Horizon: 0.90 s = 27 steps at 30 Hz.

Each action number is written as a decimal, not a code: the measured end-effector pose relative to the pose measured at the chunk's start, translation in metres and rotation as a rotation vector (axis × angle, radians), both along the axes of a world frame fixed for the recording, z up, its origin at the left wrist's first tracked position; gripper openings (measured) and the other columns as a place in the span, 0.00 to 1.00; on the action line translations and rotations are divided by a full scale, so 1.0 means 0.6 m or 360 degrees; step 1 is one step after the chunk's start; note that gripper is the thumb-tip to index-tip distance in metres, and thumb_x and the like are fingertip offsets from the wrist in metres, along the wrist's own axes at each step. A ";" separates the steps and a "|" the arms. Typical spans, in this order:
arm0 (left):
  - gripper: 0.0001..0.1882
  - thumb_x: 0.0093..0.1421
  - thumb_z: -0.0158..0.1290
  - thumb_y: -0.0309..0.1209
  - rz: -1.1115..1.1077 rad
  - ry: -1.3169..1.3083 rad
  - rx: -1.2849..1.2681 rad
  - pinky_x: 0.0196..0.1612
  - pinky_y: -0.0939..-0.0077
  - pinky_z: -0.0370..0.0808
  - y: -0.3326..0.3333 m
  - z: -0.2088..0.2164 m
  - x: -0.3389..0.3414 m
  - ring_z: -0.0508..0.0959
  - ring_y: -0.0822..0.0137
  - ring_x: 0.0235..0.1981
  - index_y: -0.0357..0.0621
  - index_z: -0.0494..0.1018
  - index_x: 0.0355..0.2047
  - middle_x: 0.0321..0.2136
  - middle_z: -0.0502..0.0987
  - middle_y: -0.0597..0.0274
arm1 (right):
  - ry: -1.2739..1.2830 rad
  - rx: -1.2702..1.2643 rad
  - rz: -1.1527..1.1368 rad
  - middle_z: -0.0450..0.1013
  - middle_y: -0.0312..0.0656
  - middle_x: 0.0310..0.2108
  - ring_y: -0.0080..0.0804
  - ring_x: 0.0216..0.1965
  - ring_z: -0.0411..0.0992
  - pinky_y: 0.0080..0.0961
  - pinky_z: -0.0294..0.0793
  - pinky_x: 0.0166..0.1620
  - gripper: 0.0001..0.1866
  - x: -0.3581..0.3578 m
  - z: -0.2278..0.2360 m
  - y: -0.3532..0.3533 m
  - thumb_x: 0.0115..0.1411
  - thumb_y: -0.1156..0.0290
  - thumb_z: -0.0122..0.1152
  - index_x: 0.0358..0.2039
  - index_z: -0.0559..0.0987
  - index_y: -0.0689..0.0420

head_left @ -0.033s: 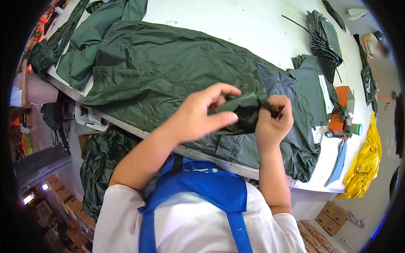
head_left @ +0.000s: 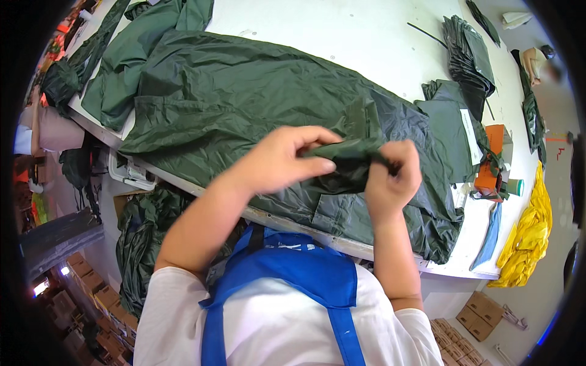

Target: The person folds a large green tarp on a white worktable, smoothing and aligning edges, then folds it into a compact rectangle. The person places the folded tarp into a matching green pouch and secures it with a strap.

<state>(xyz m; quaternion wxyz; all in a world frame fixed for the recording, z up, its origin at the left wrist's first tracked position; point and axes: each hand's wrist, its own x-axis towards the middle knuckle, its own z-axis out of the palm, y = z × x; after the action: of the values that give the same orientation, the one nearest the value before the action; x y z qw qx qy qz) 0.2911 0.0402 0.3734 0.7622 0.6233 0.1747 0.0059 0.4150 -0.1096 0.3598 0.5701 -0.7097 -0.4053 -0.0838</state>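
Observation:
A large piece of thin, shiny dark green fabric lies wrinkled across the white table. My left hand pinches a raised fold of it between thumb and fingers. Opposite, my right hand is closed round another part of the same raised fold, its fingers curled and slightly blurred. Between both hands the fabric bunches up, with a dark hollow below the fold. A flat seamed panel shows near the table's front edge, below my hands.
More green fabric lies at the far left. A stack of dark folded pieces, an orange box, a blue strip and yellow fabric are at the right. Dark fabric fills a box below the table; people work at both sides.
Both hands have shifted slightly left with the fold between them. The fold's opening looks narrower and flatter than before.

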 end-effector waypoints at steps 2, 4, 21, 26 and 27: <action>0.12 0.47 0.54 0.16 0.0070 -0.0154 0.0617 0.38 0.79 0.72 0.057 -0.028 0.006 0.76 0.73 0.33 0.40 0.79 0.33 0.28 0.77 0.64 | -0.0609 -0.0197 0.0580 0.67 0.36 0.20 0.35 0.19 0.64 0.29 0.65 0.22 0.14 0.014 -0.003 -0.008 0.42 0.84 0.60 0.30 0.78 0.53; 0.12 0.44 0.51 0.14 0.0383 -0.0107 0.1592 0.40 0.78 0.72 0.105 -0.053 0.015 0.77 0.68 0.34 0.39 0.77 0.30 0.29 0.77 0.61 | -0.0182 -0.0624 0.0731 0.72 0.38 0.24 0.37 0.25 0.71 0.31 0.71 0.29 0.15 0.009 -0.017 0.004 0.45 0.78 0.63 0.37 0.79 0.50; 0.10 0.54 0.52 0.19 0.0579 0.0668 0.0204 0.32 0.83 0.68 0.384 -0.228 0.056 0.72 0.77 0.29 0.47 0.69 0.35 0.29 0.73 0.72 | 0.0092 -0.1299 -0.0674 0.65 0.44 0.59 0.45 0.52 0.70 0.33 0.71 0.50 0.19 0.387 -0.282 -0.277 0.62 0.69 0.54 0.54 0.72 0.51; 0.09 0.54 0.50 0.18 0.0390 0.0436 0.0551 0.31 0.83 0.66 0.428 -0.282 0.047 0.69 0.77 0.27 0.47 0.70 0.32 0.27 0.70 0.73 | -0.0032 -0.1307 -0.0049 0.73 0.49 0.46 0.49 0.42 0.73 0.34 0.72 0.44 0.11 0.409 -0.221 -0.119 0.61 0.70 0.54 0.43 0.75 0.57; 0.09 0.53 0.50 0.17 0.0358 0.0301 0.0845 0.30 0.82 0.65 0.441 -0.302 0.043 0.68 0.77 0.26 0.46 0.71 0.30 0.27 0.70 0.73 | -0.0014 -0.1381 0.0008 0.73 0.50 0.43 0.50 0.40 0.73 0.35 0.72 0.43 0.10 0.445 -0.231 -0.125 0.61 0.69 0.55 0.41 0.75 0.58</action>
<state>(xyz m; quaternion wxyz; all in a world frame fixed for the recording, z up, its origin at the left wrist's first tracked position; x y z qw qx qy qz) 0.3169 0.3048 0.1923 0.5475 0.7753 0.3051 0.0777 0.6821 -0.1844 0.2212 0.2173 -0.8823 -0.4072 0.0927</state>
